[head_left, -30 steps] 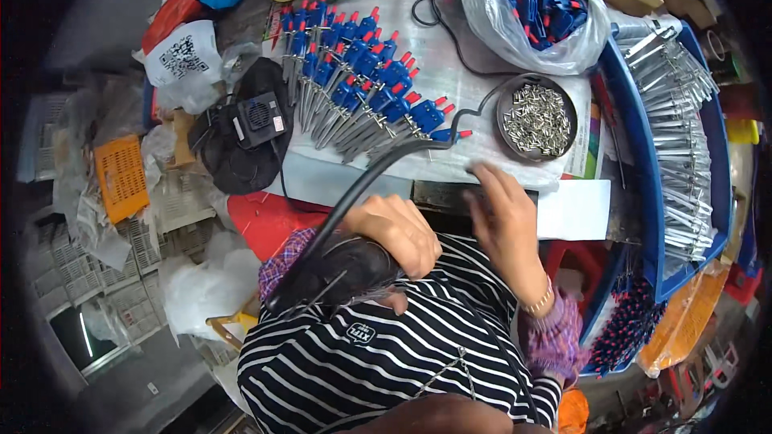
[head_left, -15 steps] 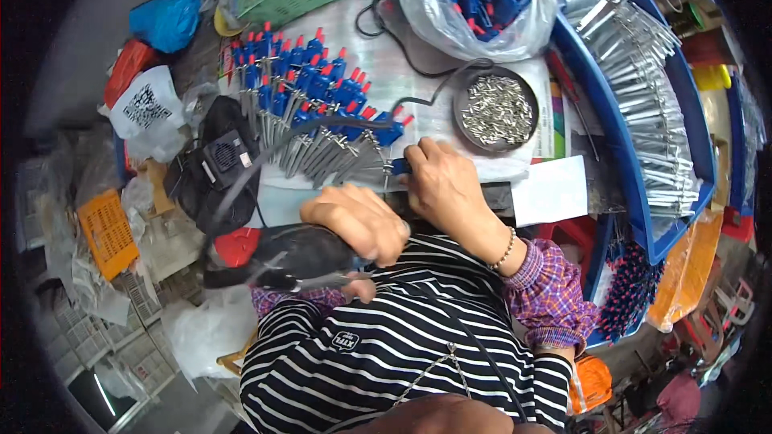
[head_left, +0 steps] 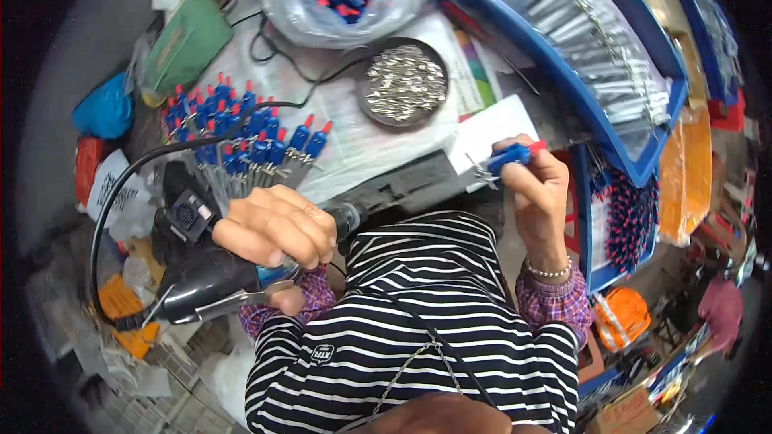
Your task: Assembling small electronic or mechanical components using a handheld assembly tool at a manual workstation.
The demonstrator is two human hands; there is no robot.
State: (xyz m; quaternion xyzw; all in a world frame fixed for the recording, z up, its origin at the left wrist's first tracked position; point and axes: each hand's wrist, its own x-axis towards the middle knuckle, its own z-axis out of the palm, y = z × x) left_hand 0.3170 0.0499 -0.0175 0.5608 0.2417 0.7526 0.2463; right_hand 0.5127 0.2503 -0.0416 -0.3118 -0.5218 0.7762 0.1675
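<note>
left hand [head_left: 277, 229] is wrapped round a black power tool [head_left: 197, 277], right hand [head_left: 540, 193] is pinching a red-tipped blue plastic piece [head_left: 508, 157] near some white paper [head_left: 490, 130], metal bowl bits [head_left: 404, 80] further back on the table [head_left: 342, 165].

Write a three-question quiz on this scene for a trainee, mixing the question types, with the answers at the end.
1. Which hand holds the black corded tool?
2. True or false: the right hand holds a red-tipped blue part.
3. What lies in the round dish? (a) small metal pieces (b) white paper (c) long metal rods

Key: 1. The left hand. 2. True. 3. a.
</note>
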